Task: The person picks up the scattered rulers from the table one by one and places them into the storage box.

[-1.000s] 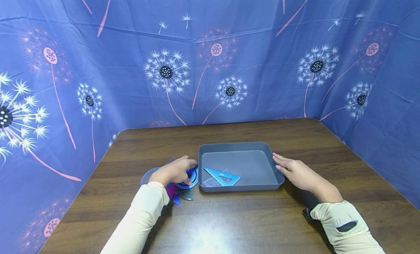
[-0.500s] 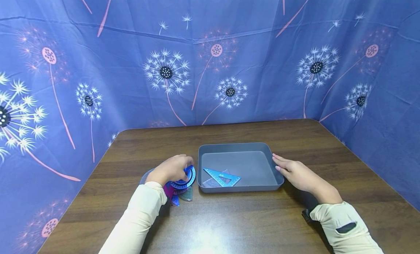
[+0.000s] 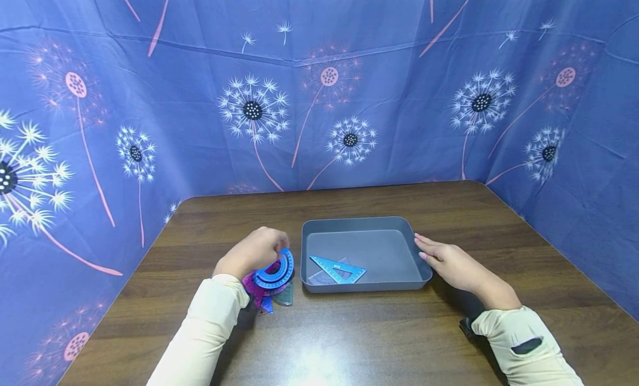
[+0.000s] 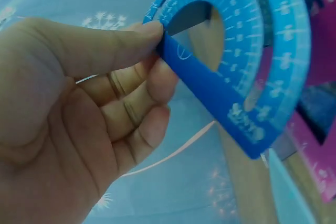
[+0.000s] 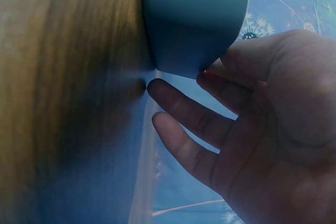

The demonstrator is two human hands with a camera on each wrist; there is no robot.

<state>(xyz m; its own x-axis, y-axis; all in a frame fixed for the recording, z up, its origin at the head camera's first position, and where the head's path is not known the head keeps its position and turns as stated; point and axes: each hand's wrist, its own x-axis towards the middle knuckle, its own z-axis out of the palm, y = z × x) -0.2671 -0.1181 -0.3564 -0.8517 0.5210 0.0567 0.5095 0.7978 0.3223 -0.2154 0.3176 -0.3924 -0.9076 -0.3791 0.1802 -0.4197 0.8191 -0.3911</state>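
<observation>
My left hand (image 3: pixel 254 249) pinches a blue protractor (image 4: pixel 241 40) by one corner of its straight edge, between thumb and fingertips. The protractor is tilted above a small pile of drawing tools to the tray's left. In that pile are a magenta piece (image 3: pixel 253 288), a blue corner piece (image 3: pixel 267 304) and a greenish clear piece (image 3: pixel 284 296), partly hidden. My right hand (image 3: pixel 451 267) touches the right wall of the grey tray (image 3: pixel 381 253), its fingers nearly straight. Inside the tray, a light blue set square (image 3: pixel 326 264) lies over a clear tool (image 3: pixel 318 278).
The wooden table (image 3: pixel 379 330) runs around the tray on all sides. Behind it and along the sides hangs a blue cloth (image 3: pixel 399 97) with a dandelion print. A glare spot lies on the table's near part.
My left hand has lifted the blue protractor off the pile, rising and shifting slightly left. The protractor has tilted up more. My right hand and the tray stay in place.
</observation>
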